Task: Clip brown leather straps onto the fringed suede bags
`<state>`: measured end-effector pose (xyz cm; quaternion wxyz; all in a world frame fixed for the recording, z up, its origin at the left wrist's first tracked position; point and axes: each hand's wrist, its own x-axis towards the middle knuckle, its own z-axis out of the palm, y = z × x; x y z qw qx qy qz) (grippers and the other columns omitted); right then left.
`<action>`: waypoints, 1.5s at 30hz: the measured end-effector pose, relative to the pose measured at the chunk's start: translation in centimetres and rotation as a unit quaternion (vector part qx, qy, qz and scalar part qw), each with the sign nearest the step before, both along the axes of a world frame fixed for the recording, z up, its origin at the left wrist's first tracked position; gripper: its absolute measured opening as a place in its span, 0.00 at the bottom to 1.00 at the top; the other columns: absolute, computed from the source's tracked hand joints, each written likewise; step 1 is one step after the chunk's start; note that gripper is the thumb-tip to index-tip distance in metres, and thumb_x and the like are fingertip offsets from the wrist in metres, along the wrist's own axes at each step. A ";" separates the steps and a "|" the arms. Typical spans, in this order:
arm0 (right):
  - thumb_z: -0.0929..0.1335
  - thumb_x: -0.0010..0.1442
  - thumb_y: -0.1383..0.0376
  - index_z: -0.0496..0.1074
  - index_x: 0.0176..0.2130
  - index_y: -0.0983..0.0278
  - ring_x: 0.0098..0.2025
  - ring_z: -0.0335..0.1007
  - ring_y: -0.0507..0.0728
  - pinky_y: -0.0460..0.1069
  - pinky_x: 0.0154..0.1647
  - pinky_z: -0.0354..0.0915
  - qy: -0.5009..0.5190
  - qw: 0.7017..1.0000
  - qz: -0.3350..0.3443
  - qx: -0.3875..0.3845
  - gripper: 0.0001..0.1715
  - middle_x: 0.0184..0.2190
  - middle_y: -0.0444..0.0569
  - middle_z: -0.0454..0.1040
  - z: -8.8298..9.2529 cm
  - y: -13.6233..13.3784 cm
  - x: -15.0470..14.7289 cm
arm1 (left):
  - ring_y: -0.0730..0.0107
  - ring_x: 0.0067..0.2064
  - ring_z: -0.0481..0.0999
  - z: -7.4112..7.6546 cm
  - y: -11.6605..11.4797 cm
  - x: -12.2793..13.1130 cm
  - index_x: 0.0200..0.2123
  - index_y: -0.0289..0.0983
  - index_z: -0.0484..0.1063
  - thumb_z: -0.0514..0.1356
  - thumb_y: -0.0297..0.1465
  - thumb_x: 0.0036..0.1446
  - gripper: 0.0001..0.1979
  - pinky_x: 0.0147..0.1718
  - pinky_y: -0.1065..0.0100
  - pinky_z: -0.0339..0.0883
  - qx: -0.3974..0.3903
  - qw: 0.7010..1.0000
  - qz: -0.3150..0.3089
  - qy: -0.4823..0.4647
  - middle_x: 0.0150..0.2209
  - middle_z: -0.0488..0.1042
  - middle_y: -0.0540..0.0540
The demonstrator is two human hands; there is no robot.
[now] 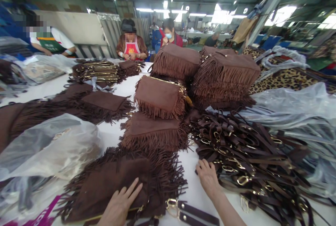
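Observation:
My left hand [123, 198] rests with fingers stretched out on a dark brown fringed bag [105, 184] lying flat in front of me. The bag has a gold-coloured zip along its near edge, and long fringe spreads around it. My right hand [207, 176] is at the left edge of a heap of dark brown straps [244, 149] with gold clasps. Its fingers are curled down, and a small dark bit shows at the fingertips; what it belongs to is hidden. Between my forearms lies a dark strap [199, 212] with a gold clasp [172, 206].
Stacked fringed bags [160, 94] stand ahead, with taller stacks [228, 65] behind. Clear plastic bags [57, 145] lie at left, more plastic [296, 103] at right. Leopard-print material [288, 80] sits far right. Several people, including one in a red apron [132, 48], are across the white table [107, 133].

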<state>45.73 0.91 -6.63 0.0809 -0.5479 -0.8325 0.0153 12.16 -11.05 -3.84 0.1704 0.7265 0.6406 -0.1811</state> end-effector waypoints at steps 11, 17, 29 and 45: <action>0.56 0.63 0.60 0.62 0.49 0.62 0.41 0.69 0.54 0.48 0.41 0.66 0.353 0.911 0.040 -0.210 0.16 0.39 0.50 0.72 5.8 -4.6 -6.8 | 0.59 0.44 0.70 6.1 3.0 6.6 0.53 0.36 0.65 0.61 0.33 0.43 0.29 0.43 0.62 0.65 -0.100 0.747 0.325 -0.571 0.47 0.70 0.39; 0.58 0.60 0.51 0.67 0.42 0.61 0.35 0.72 0.54 0.46 0.38 0.67 0.486 0.811 -0.076 -0.316 0.20 0.35 0.48 0.76 5.2 -8.0 -10.0 | 0.78 0.20 0.64 6.1 3.6 9.3 0.31 0.32 0.70 0.67 0.41 0.35 0.22 0.20 0.74 0.56 -0.117 0.580 0.420 -0.688 0.20 0.69 0.50; 0.55 0.62 0.54 0.66 0.46 0.59 0.31 0.69 0.53 0.45 0.31 0.66 0.453 0.833 0.007 -0.317 0.21 0.35 0.49 0.73 4.4 -9.3 -10.0 | 0.79 0.15 0.62 6.2 3.6 6.5 0.22 0.32 0.69 0.60 0.34 0.34 0.11 0.15 0.75 0.50 -0.102 0.612 0.495 -0.609 0.15 0.68 0.52; 0.57 0.60 0.52 0.67 0.40 0.60 0.29 0.68 0.52 0.45 0.31 0.62 0.420 0.829 0.049 -0.366 0.19 0.28 0.45 0.73 3.9 -9.8 -12.2 | 0.78 0.16 0.64 5.4 3.1 6.7 0.23 0.32 0.67 0.62 0.40 0.37 0.16 0.16 0.75 0.52 -0.106 0.581 0.497 -0.636 0.17 0.71 0.49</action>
